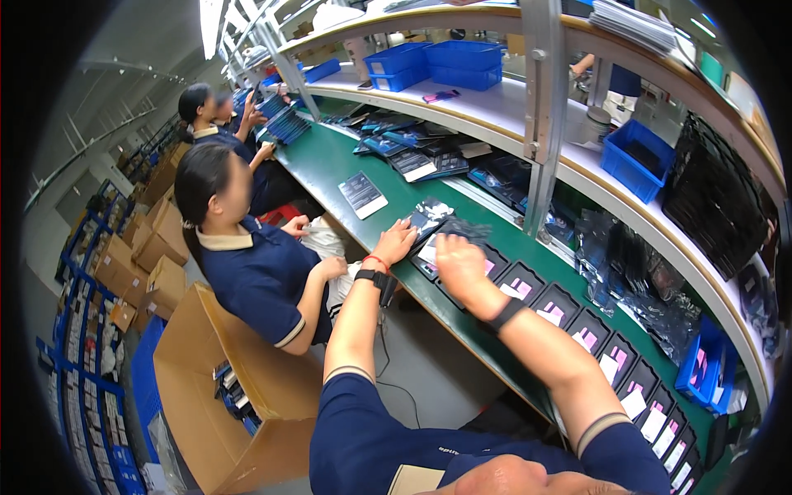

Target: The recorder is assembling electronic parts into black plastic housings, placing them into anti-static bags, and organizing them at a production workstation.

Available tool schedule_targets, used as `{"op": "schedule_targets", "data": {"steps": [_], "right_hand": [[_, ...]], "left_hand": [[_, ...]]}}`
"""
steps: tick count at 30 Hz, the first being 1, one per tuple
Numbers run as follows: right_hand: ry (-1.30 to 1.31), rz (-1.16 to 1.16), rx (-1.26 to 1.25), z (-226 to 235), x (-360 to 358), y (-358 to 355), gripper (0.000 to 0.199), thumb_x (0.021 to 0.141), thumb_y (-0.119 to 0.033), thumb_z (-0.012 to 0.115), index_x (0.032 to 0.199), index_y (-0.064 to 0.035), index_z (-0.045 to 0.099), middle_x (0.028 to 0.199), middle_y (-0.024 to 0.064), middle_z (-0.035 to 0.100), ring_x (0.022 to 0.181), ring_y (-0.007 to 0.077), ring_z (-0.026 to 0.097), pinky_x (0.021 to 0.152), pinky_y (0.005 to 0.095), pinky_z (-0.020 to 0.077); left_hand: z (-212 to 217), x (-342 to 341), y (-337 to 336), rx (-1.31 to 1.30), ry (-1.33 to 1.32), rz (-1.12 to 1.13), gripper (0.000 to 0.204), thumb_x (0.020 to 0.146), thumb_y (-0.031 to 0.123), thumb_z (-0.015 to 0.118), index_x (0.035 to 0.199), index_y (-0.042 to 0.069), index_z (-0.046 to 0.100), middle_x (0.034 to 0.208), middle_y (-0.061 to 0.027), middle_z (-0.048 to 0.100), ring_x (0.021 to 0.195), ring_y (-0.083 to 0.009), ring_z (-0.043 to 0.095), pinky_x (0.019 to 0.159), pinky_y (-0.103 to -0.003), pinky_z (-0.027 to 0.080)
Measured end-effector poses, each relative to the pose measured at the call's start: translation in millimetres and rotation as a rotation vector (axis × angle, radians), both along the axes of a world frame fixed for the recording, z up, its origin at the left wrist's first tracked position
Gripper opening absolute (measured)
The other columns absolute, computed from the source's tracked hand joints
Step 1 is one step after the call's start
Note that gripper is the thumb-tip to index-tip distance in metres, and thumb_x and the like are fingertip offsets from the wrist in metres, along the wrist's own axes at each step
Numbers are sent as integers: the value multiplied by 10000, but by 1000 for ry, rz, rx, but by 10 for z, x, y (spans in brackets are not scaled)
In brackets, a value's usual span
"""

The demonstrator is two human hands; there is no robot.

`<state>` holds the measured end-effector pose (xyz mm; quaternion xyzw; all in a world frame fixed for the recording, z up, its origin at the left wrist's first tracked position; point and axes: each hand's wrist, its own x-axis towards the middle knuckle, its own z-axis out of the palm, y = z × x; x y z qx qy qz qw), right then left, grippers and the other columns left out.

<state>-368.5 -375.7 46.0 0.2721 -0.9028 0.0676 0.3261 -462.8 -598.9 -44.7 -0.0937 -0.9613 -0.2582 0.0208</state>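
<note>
My left hand (pixel 394 242) rests on the green bench (pixel 326 161) with its fingertips on a dark flat packet (pixel 429 215). My right hand (pixel 459 262) lies just to the right, fingers curled over the packet's near end and over the first black tray (pixel 433 256) of a row. That row of black trays (pixel 590 330), each with a white and pink card inside, runs along the bench's front edge to the right. Both wrists wear black bands.
A co-worker in a dark blue shirt (pixel 260 276) sits to my left beside an open cardboard box (pixel 223 388). More people work further along. Blue bins (pixel 437 64) stand on the white shelf; a metal post (pixel 540 115) rises from the bench. Dark bags (pixel 635 280) lie heaped at right.
</note>
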Motion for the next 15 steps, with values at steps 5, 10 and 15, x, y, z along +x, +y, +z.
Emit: {"op": "schedule_targets", "data": {"steps": [5,10,15], "right_hand": [[-229,-90,141,-741,-369,-248,151,707,-136,573,758,-24,662,727,127,641,704,257,640,561,333,517],[-671,173,43,-529,-312,-344,281,808,-292,544,839,-49,682,899,174,619,910,332,578,790,443,458],[-614,252,-258,-292,-250,360,270,720,-215,608,910,-23,604,1069,206,556,1006,347,539,850,433,432]], "left_hand": [[-81,-11,260,10,7,-81,401,935,365,354,1229,169,544,1358,-97,431,1327,-336,259,1044,-507,245],[-36,10,-27,6,149,-196,323,906,211,436,1144,51,583,1241,-187,517,1248,-390,363,1064,-440,257],[82,-16,-98,-1,151,-96,416,913,241,467,1291,66,454,1421,-219,280,1343,-370,194,1081,-417,185]]}}
